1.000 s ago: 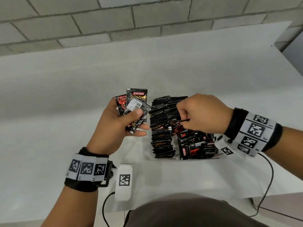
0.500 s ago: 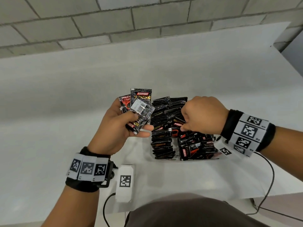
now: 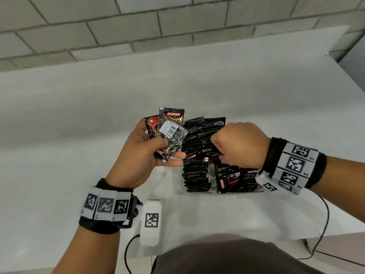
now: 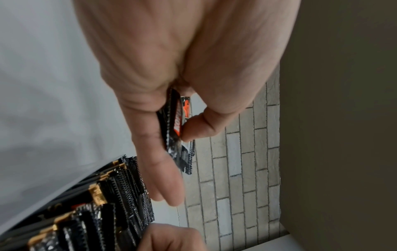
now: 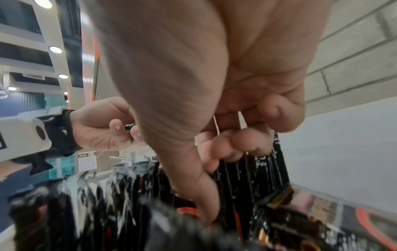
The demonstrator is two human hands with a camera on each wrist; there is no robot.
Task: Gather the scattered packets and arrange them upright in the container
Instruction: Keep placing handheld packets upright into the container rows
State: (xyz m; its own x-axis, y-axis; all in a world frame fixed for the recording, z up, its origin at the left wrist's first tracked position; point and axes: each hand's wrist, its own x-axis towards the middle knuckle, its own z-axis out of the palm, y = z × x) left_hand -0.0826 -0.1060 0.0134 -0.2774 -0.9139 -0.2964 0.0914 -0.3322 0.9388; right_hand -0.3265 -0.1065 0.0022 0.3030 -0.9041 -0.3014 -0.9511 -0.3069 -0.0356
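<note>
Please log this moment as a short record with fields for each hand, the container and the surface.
left hand: holds a fan of black packets above the table, beside the container
right hand: fingers curled down among the standing packets
container: clear, rows of packets upright on edge
table: white, against a grey block wall

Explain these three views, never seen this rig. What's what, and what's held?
No machine: a person wears three cameras. The head view looks down at both hands; each wrist view looks along one hand. The checkered bands are wristbands.

On the white table sits a container packed with black packets standing on edge. The left hand pinches a fan of loose packets between thumb and fingers. The right hand, fingers curled, reaches into the packed rows; whether it grips a packet is unclear.
</note>
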